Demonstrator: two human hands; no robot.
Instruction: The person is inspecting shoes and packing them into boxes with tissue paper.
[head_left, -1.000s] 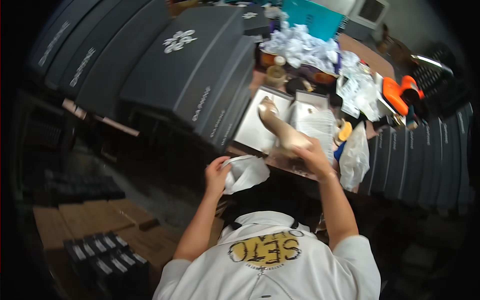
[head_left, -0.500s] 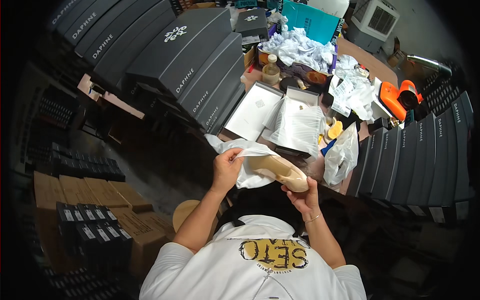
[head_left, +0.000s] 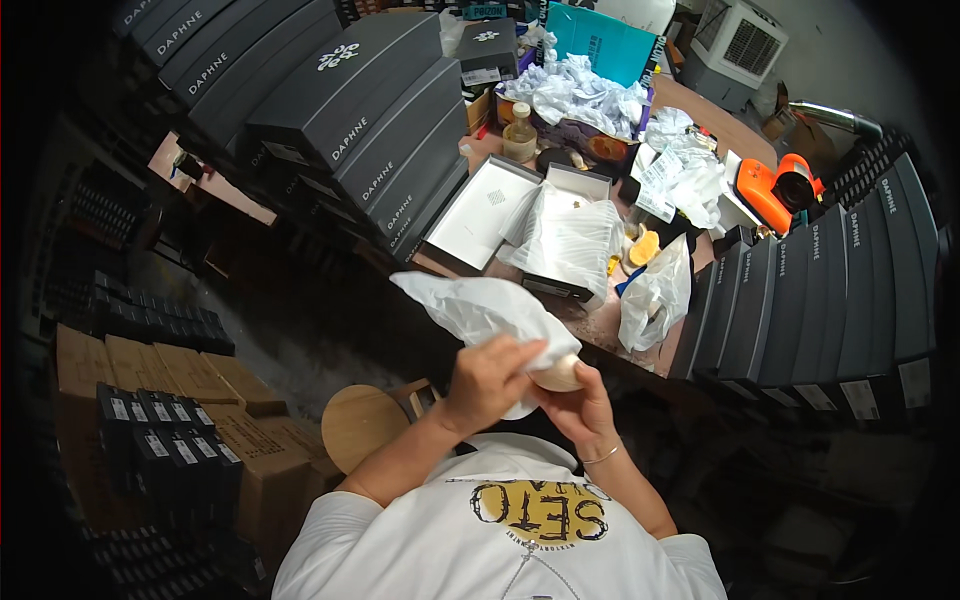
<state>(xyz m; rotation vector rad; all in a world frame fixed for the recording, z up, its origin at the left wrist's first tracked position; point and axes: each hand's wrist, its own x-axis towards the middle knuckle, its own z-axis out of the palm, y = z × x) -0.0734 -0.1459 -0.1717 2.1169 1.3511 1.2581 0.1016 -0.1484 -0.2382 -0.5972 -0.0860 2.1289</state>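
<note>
Two hands in play here, both bunched up close in front of the chest. The left hand [head_left: 490, 378] is clamped on a sheet of white tissue paper [head_left: 480, 310] that drapes up and off to the left, and the right hand [head_left: 580, 405] is closed around a tan shoe [head_left: 558, 375], only its rounded end poking out of the paper. The two hands are touching.

Counting stuff: one open shoe box [head_left: 575, 235] on the table with paper lying in it, and one lid [head_left: 483, 208] flat just beside it on the left. One clear plastic bag [head_left: 655, 295] stands at the table edge, one small bottle [head_left: 519, 135] further back, one orange tool [head_left: 770, 190] to the right, one teal bag [head_left: 600, 45] at the far end. A heap of crumpled paper [head_left: 580, 90], can't count the pieces.

The wooden table [head_left: 610, 335] is cluttered. Dark grey shoe boxes [head_left: 350, 110] are stacked on the left, at least six, and more stand on end [head_left: 820, 290] on the right. One round stool [head_left: 362, 425] below, cardboard cartons [head_left: 170, 375] on the floor left.
</note>
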